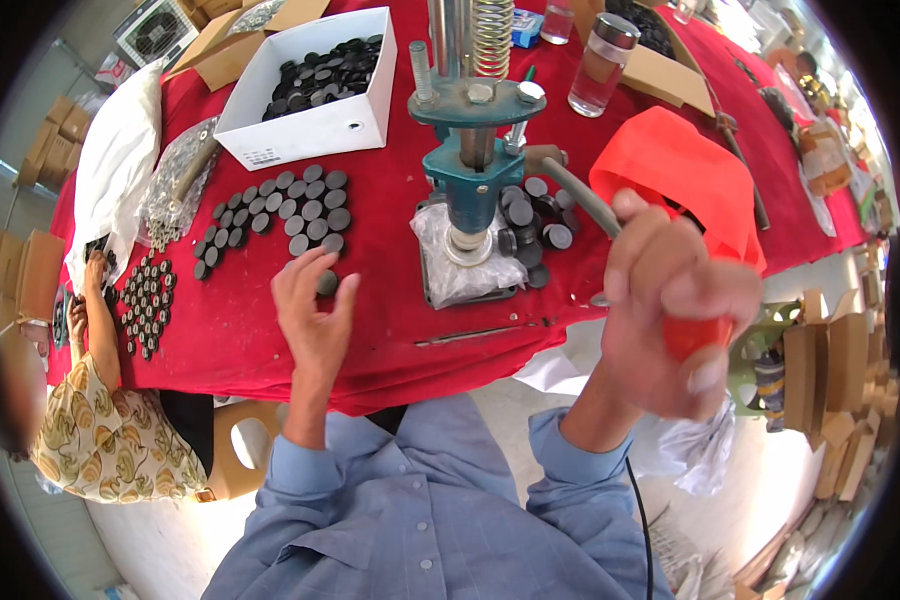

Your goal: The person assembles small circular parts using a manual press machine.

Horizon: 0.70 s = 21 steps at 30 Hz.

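Wrapping the right hand (670,300) around a red handle (694,338); left of that grip, past a green press (472,205), poising the loosely spread left hand (312,305) beside a black disc (326,284).

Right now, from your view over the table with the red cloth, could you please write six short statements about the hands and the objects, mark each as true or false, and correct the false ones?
1. The right hand grips a red-orange handle. True.
2. Both hands grip it. False: the left hand is open, beside flat round dark-grey discs.
3. An upright teal metal press stands to the right of a white open-topped box. True.
4. Every disc on the cloth lies left of the press. False: more lie at its right side.
5. The box is empty. False: it holds many small black round pieces.
6. A clear cylindrical glass jar with a metal lid stands right of the box. True.
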Each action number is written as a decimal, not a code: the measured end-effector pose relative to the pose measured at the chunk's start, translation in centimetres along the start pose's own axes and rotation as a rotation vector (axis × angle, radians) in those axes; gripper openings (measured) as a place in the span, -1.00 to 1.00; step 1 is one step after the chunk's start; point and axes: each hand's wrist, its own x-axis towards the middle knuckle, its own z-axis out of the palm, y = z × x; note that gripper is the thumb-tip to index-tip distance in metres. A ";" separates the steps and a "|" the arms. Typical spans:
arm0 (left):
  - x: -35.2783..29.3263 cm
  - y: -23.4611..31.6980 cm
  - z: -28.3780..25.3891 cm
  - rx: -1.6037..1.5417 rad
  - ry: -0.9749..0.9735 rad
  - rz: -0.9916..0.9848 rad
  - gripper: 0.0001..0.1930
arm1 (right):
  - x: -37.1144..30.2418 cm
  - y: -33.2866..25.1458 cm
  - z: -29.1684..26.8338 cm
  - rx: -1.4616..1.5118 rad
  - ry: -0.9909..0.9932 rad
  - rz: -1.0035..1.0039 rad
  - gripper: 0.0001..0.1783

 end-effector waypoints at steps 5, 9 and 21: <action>-3.0 -3.6 -3.4 0.267 -0.066 -0.085 -0.61 | -5.4 0.9 0.4 -0.036 0.079 -0.073 -0.57; -3.7 -4.1 -3.0 0.025 -0.126 -0.171 -0.61 | -5.3 1.1 0.0 -0.088 0.109 -0.078 -0.54; 0.7 3.2 1.6 -0.368 -0.067 -0.274 -0.56 | 4.5 1.3 -0.4 0.028 0.040 -0.001 -0.54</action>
